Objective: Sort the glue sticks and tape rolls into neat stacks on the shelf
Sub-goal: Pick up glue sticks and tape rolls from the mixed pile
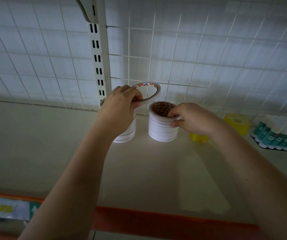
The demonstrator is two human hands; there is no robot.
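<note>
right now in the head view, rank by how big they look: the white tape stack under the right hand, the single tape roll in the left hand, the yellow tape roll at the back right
1. white tape stack, tallest and bulkiest
2. yellow tape roll, though it sits farther right and partly behind the right hand, so this is unsure
3. single tape roll, as wide as the stack but very thin, pinched by the left hand

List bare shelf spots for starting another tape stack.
Free: the shelf left of the left tape stack, and the front strip toward the orange edge. Crowded: right side, where yellow tape rolls and glue sticks sit beside the right tape stack.
</note>
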